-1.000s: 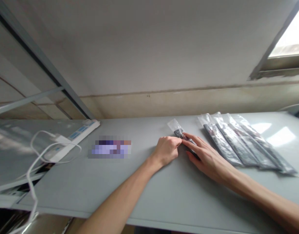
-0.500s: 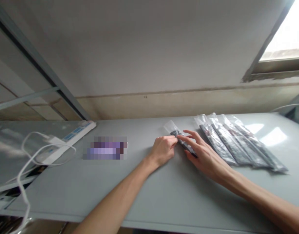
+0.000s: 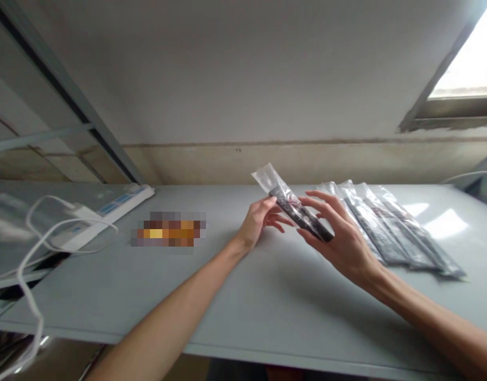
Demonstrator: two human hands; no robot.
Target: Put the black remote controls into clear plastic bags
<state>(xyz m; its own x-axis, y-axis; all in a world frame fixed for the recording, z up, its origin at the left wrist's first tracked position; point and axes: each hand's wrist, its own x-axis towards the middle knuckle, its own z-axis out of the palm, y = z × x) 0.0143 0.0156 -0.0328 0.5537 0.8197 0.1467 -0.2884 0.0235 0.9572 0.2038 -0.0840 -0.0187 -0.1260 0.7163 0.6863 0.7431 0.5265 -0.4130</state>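
Observation:
A slim dark item in a clear plastic sleeve (image 3: 302, 214), shaped like a folded hand fan with red marks on it, is tilted above the table, its loose sleeve end pointing up and left. My right hand (image 3: 338, 233) grips its lower right part between thumb and fingers. At the upper left end, my left hand (image 3: 259, 219) pinches the edge with thumb and forefinger, while its other fingers extend underneath. Several similar dark items in clear sleeves (image 3: 402, 227) lie fanned side by side to the right, partly hidden behind my right hand.
On the grey table (image 3: 227, 296), a pixelated object (image 3: 170, 230) lies at the left. A white power strip (image 3: 104, 217) with a looped white cable (image 3: 23, 270) sits farther left. A wall (image 3: 243, 79) rises behind the table, with a window (image 3: 469, 63) at the upper right.
Both hands have lifted the sleeved item off the table and tilted it up. My left fingers have opened out below it. The pixelated object has changed from purple to orange.

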